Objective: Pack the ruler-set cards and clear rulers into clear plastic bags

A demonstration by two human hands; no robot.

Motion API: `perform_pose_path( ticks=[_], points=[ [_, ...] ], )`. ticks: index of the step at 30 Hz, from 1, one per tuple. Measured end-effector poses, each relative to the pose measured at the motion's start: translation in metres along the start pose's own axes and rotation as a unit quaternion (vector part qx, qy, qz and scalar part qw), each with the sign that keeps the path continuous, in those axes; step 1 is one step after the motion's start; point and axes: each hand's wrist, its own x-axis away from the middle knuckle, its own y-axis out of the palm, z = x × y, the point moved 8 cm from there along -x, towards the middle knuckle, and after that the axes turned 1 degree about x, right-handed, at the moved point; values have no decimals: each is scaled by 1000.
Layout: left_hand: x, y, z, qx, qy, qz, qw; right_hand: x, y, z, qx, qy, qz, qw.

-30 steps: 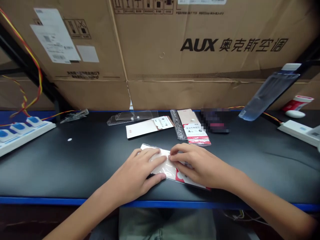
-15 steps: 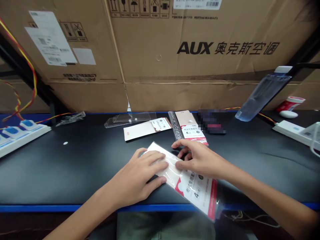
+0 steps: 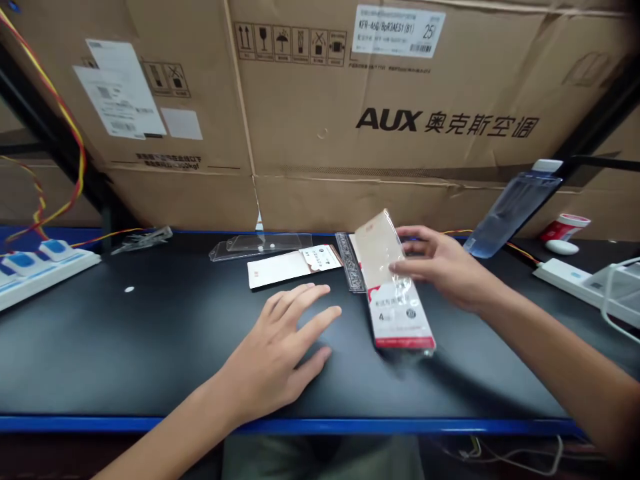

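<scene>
My right hand [image 3: 440, 263] grips the upper part of a long card packet in a clear plastic sleeve [image 3: 397, 310], its pink upper end tilted up and its white-and-red lower end resting on the black bench top [image 3: 150, 340]. The printed text is too small to read. My left hand [image 3: 280, 353] lies on the bench with fingers spread, holding nothing, a little left of the packet. Close above those fingertips is a white card with a printed label [image 3: 295, 268]. A patterned clear ruler [image 3: 347, 263] stands just behind the packet.
An empty-looking clear plastic sleeve [image 3: 260, 247] lies at the bench's back. Power strips [image 3: 45, 263] sit at both ends, with red-yellow wires. A blue translucent bag [image 3: 513, 213], red-white cup [image 3: 565, 228] and white mouse [image 3: 563, 247] are right. Cardboard boxes [image 3: 380, 120] stand behind.
My right hand has lifted the packet away from my left hand and moved it back across the bench, turning it more upright. My left hand has let go and lies apart.
</scene>
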Motion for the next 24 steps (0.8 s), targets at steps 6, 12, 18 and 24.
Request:
perform_pose_path(
  ticks=[6, 12, 18, 24],
  points=[
    [4, 7, -7, 23, -22, -46, 998, -77, -44, 24, 72, 82, 90, 990],
    [13, 9, -22, 49, -57, -69, 995, -97, -40, 47, 190, 57, 94, 975],
    [9, 11, -26, 66, -61, -88, 992, -97, -41, 37, 350, 14, 101, 931],
    [-2, 3, -50, 34, -77, -76, 994, -91, -31, 26, 397, -12, 69, 915]
  ],
)
